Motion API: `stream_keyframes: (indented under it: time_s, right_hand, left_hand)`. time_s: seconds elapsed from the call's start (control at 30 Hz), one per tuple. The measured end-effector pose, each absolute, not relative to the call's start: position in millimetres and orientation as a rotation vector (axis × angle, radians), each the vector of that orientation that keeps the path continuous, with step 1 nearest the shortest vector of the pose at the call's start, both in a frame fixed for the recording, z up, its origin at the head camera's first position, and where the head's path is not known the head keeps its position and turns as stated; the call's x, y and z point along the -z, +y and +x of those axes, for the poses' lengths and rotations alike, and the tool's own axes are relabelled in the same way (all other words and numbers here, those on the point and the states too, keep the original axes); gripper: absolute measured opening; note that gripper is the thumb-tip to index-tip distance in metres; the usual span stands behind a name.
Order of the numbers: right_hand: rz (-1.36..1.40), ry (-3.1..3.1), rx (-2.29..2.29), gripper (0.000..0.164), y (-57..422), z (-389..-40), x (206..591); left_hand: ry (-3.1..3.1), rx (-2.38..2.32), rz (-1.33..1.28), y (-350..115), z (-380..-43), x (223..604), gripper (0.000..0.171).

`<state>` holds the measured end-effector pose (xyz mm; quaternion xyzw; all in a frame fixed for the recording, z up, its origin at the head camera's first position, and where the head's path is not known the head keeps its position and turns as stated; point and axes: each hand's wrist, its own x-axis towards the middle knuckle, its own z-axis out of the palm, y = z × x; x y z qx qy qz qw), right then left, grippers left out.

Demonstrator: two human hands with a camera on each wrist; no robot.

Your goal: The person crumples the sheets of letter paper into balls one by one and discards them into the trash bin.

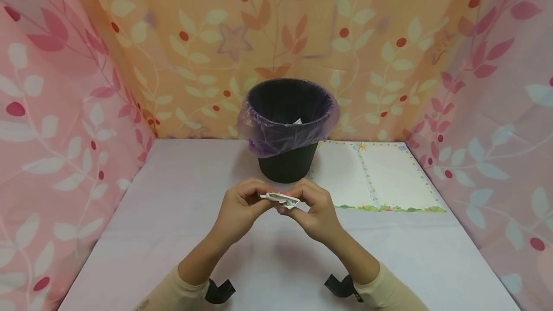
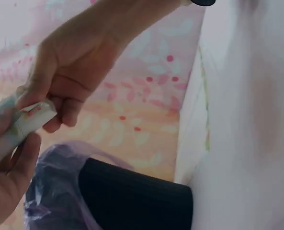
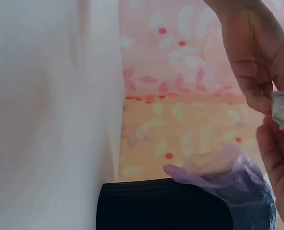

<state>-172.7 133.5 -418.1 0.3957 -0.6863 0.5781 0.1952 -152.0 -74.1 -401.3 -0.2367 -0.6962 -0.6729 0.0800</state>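
My left hand (image 1: 238, 211) and my right hand (image 1: 317, 211) meet in front of the bin, above the table. Between them they pinch a small folded wad of paper (image 1: 281, 199), thumbs on the near side. In the left wrist view the folded paper (image 2: 29, 122) is white with coloured print. From the right wrist view only a whitish end of the paper (image 3: 281, 109) shows, the rest covered by fingers. Just beyond the hands stands a black bin (image 1: 287, 164), upright, with a translucent purple bag (image 1: 276, 140) folded over its rim. A scrap of white paper (image 1: 298, 121) shows inside the bin.
White sheets with printed floral borders (image 1: 402, 176) lie flat on the table, right of the bin. The table cover (image 1: 173, 215) is white. Patterned cloth (image 1: 194, 61) walls the back and both sides. Black curved pieces (image 1: 220, 292) sit by the wrists.
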Motion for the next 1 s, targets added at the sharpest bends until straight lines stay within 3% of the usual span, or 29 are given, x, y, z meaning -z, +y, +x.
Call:
stream_keyframes:
  time_s: [0.1,0.17,0.3,0.63,0.8,0.9,1.0]
  right_hand:
    - [1.023,-1.885,-1.891,0.023,138,-172,414]
    - [0.952,-1.847,-2.069,0.019,139,-171,413]
    - [0.853,-1.791,-2.289,0.014,133,-169,416]
    - [0.783,-1.716,-2.367,0.015,126,-165,416]
    - [0.638,-1.851,-2.412,0.012,128,-166,409]
    - [0.682,-1.978,-2.326,0.025,132,-167,405]
    - [0.824,-2.12,-2.043,0.041,138,-166,401]
  left_hand:
    - [-2.097,2.073,-0.819,-73,-151,397,0.058]
    - [-2.093,2.076,-0.825,-69,-151,399,0.069]
    - [-2.017,1.942,-0.778,-57,-149,409,0.065]
    - [-1.711,1.236,-0.943,-43,-150,417,0.058]
    - [-1.793,1.11,-1.004,-51,-157,414,0.072]
    - [-1.851,1.146,-1.02,-60,-161,413,0.082]
    - [-1.871,1.225,-1.026,-66,-163,413,0.081]
